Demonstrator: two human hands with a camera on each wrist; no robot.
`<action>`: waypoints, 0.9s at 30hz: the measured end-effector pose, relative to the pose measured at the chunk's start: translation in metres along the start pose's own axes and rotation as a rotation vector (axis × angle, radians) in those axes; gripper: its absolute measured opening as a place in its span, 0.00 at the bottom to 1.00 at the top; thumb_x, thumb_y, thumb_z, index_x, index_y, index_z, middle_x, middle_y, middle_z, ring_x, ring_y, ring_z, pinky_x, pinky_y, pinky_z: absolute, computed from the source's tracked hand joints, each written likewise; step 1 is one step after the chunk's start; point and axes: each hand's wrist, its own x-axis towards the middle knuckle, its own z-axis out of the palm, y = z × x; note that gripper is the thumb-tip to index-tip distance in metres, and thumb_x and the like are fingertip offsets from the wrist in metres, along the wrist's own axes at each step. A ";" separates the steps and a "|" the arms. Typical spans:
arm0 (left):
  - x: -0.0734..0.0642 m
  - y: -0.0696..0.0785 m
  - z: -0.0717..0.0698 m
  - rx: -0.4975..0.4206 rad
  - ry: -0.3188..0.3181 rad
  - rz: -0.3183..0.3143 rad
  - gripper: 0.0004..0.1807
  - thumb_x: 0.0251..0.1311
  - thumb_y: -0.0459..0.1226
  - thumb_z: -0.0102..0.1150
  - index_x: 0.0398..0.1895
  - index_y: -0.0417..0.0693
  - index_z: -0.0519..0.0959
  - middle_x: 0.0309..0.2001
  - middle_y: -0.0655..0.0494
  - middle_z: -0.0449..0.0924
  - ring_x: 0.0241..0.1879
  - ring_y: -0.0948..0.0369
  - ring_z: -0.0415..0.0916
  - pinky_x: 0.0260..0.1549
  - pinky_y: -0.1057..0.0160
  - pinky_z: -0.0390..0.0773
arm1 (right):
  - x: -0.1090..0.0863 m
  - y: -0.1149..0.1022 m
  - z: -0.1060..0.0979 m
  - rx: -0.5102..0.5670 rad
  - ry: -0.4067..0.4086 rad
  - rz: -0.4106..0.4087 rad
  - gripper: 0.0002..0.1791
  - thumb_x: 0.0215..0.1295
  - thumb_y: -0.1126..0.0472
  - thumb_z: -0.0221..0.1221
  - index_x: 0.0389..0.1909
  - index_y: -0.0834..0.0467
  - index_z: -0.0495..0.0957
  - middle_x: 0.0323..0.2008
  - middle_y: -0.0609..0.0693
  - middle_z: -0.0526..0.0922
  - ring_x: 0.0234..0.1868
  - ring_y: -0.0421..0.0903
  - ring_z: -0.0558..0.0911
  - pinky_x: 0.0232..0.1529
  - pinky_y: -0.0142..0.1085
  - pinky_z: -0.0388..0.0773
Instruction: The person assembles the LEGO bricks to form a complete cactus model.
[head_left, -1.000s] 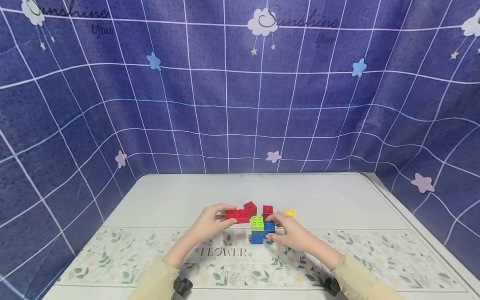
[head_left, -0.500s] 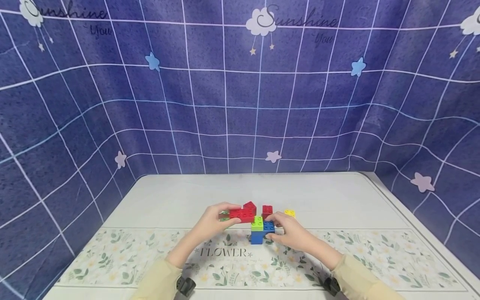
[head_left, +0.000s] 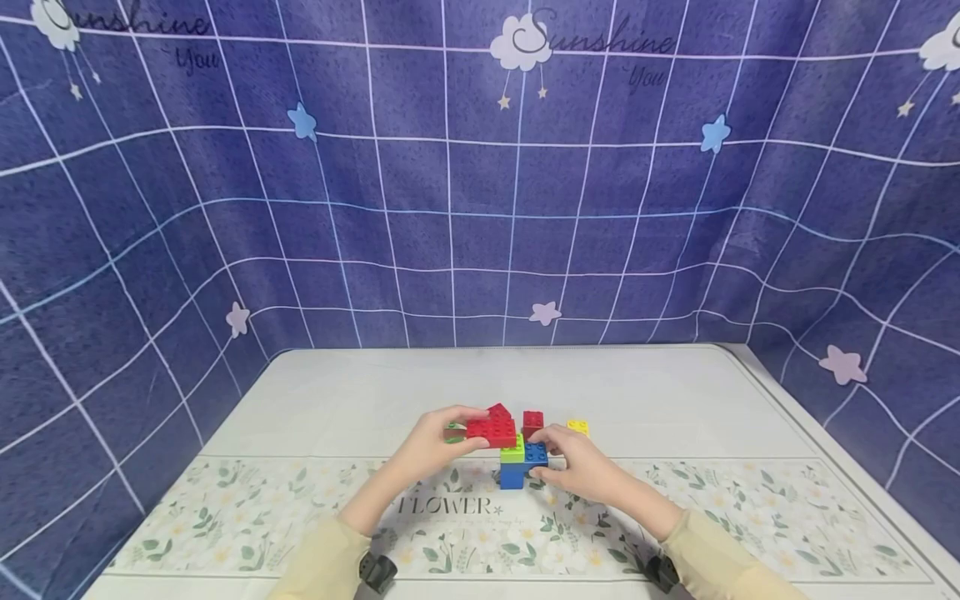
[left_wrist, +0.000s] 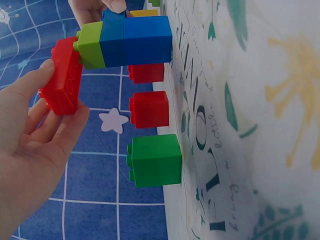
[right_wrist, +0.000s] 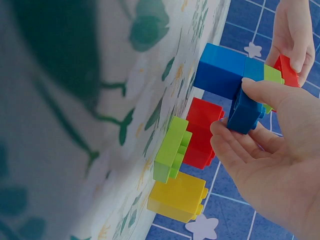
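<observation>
My left hand (head_left: 437, 439) pinches a long red toy building brick (left_wrist: 65, 77) between thumb and fingers. One end of the red brick sits right at the studs of a lime-green brick (left_wrist: 91, 46), its other end reaching out to the left. The lime brick tops a small stack: beneath it is a blue brick (right_wrist: 245, 107) that juts out to the right, and under that a blue base brick (left_wrist: 147, 40) standing on the table. My right hand (head_left: 583, 467) grips the jutting end of the upper blue brick with thumb and fingertips.
Behind the stack stand two red bricks (left_wrist: 150, 109) (head_left: 533, 421). A green brick (left_wrist: 156, 161) is on the left, partly hidden by my left hand in the head view. To the right are a yellow brick (right_wrist: 178, 197) and another lime brick (right_wrist: 171, 151). A floral mat (head_left: 315, 517) crosses the table.
My left hand has moved right with the red brick, bringing its end over the lime brick's studs. The right hand stays on the blue brick, and the stack stays in place.
</observation>
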 end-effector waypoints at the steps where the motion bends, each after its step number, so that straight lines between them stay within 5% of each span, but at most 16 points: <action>1: 0.000 0.000 0.000 0.001 -0.001 0.002 0.25 0.56 0.45 0.64 0.55 0.44 0.76 0.55 0.52 0.78 0.50 0.55 0.77 0.49 0.60 0.79 | 0.000 0.000 0.000 0.001 0.000 0.001 0.20 0.58 0.59 0.64 0.50 0.60 0.74 0.45 0.49 0.79 0.44 0.45 0.79 0.46 0.38 0.79; 27: 0.007 0.004 0.004 0.094 -0.058 0.070 0.18 0.56 0.43 0.64 0.50 0.50 0.79 0.47 0.56 0.80 0.45 0.60 0.76 0.45 0.67 0.80 | 0.000 0.003 0.000 0.024 -0.009 -0.003 0.19 0.59 0.59 0.64 0.50 0.60 0.74 0.43 0.48 0.79 0.43 0.45 0.80 0.46 0.39 0.80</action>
